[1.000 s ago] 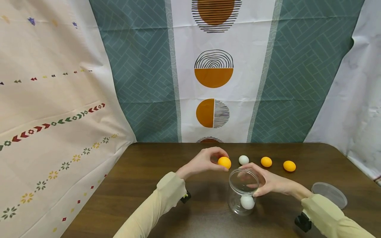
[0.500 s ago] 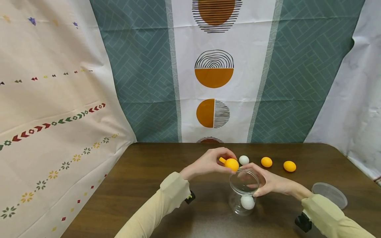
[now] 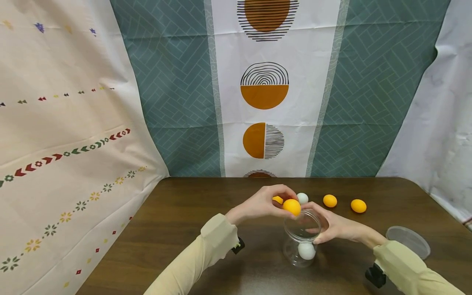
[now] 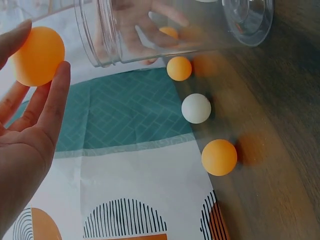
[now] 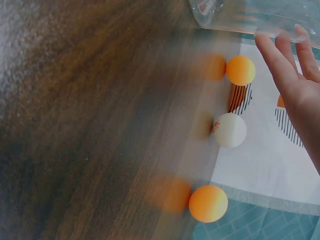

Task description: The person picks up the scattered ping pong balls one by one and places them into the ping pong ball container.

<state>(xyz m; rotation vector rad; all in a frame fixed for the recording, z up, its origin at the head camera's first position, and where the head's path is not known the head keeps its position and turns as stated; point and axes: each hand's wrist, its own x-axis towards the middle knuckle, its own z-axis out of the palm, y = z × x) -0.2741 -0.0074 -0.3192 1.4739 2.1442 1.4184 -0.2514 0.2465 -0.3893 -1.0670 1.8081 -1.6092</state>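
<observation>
My left hand (image 3: 266,201) pinches an orange ping-pong ball (image 3: 291,207) between thumb and fingertips, at the left side of the jar's mouth. In the left wrist view that ball (image 4: 39,56) is just outside the open rim. The clear jar (image 3: 293,246) stands upright on the table, with a white ping-pong ball (image 3: 306,251) low inside. My right hand (image 3: 337,224) grips the jar near its rim, thumb in front and fingers round the back. In the right wrist view its fingers (image 5: 274,59) lie against the jar wall (image 5: 250,20).
Behind the jar, a row of loose ping-pong balls rests on the brown table (image 3: 177,229): an orange ball (image 3: 277,199) partly behind my left hand, a white ball (image 3: 302,198), and two orange balls, one nearer (image 3: 330,200). A clear round lid (image 3: 408,241) lies at the right.
My left hand has moved right with the orange ball, up to the jar's rim. Another orange ball behind that hand has come into view. My right hand and the jar stay put.
</observation>
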